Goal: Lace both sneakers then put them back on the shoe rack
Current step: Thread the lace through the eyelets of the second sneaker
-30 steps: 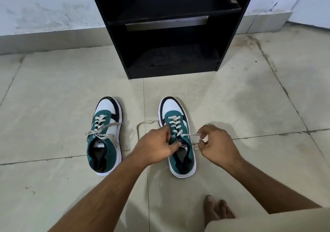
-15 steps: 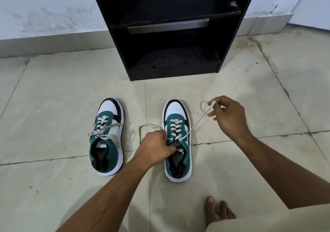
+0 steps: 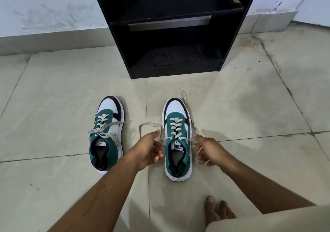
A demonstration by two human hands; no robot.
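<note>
Right sneaker [image 3: 177,142] on floor [image 3: 250,115] before shoe rack [image 3: 171,35], laced, untied | left hand [image 3: 148,151], right hand [image 3: 209,151] loosely spread, lace ends [image 3: 149,124] slack | risk: laces slip back through eyelets.

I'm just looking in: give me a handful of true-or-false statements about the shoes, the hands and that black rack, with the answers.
1. Both sneakers stand on the tiled floor. True.
2. The left sneaker sits on the rack's bottom shelf. False: the shoe rack holds neither sneaker.
3. The right sneaker has its lace ends lying loose, one on each side. True.
4. The right hand grips the rack. False: it is beside the right sneaker, fingers open.
5. The left hand is between the two sneakers. True.
6. The sneakers are red. False: they are green, white and black.
</note>
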